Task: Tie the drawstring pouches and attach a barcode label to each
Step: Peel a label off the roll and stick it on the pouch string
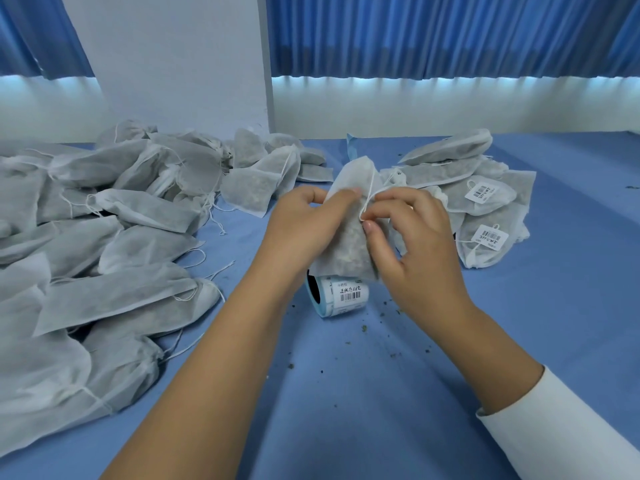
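Here both hands [360, 230] hold a filled white pouch [348, 233] upright.

Bits we can't see well
The pouch [349, 251] hides the top of the label roll [346, 299]. The right hand [412, 237] covers part of the pouch's string [370, 188]. The big pile of pouches [86, 271] runs off the left edge. The print on the stuck-on labels [491, 236] is too small to read.

Left hand [304, 220]: raised at centre, fingers curled round the pouch [346, 251], thumb on its front.
Right hand [415, 244]: thumb and forefinger pinch the drawstring [370, 188]; other fingers loosely bent.
Forearms: left bare; right with a white sleeve [561, 431] near the elbow.
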A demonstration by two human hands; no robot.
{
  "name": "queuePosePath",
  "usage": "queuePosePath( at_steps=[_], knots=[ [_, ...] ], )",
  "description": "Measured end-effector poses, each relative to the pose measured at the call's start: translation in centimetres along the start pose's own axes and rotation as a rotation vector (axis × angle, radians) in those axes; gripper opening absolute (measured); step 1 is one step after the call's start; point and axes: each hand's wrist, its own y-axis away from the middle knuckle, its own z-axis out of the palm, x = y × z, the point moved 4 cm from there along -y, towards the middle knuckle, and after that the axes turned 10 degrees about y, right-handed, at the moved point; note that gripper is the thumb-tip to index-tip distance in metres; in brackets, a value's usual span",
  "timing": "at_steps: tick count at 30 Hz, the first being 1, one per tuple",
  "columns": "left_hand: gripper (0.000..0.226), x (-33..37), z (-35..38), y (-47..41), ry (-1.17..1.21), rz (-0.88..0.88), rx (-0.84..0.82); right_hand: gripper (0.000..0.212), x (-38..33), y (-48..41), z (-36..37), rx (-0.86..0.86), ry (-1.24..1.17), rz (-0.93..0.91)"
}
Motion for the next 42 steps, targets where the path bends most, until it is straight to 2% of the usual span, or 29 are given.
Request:
queuePosePath(
  at_steps=[6, 11, 15, 17, 20, 23, 28, 34, 42],
  knots=[
    [0.034, 0.0, 0.0, 0.3, 0.006, -0.012, -0.079, 0.014, 0.0, 0.1, -0.1, -0.052, -0.092, 0.003],
    [0.039, 0.3, -0.6, -0.1, 0.062, 0.016, 0.010, 0.021, 0.6, 0.0, -0.2, -0.115, -0.297, 0.164],
    [0.038, 0.1, -2.3, -0.8, 0.154, 0.032, 0.163, 0.029, 2.0, 0.0, 0.2, -0.420, -0.356, 0.305],
    [0.030, -0.3, -3.2, -1.4, 0.205, 0.026, 0.245, 0.027, 2.2, 0.3, 0.6, -0.562, -0.328, 0.261],
    [0.029, -1.3, -3.6, -2.0, 0.392, -0.068, 0.297, 0.025, 2.0, 0.8, 1.0, -0.642, -0.246, 0.163],
    [0.023, -1.9, -2.8, -2.2, 0.442, -0.152, 0.260, 0.029, 2.0, 1.0, 1.4, -0.647, -0.157, 0.080],
    [0.025, -2.5, -1.2, -2.0, 0.277, -0.164, 0.144, 0.026, 1.9, 1.1, 1.8, -0.555, -0.065, -0.003],
    [0.023, -2.7, -1.9, -2.2, 0.152, -0.180, 0.181, 0.028, 1.4, 1.2, 1.7, -0.478, -0.088, 0.008],
    [0.033, -2.6, -2.1, -2.4, -0.101, -0.089, 0.218, 0.029, 1.3, 1.4, 2.1, -0.514, -0.138, 0.023]
  ],
)
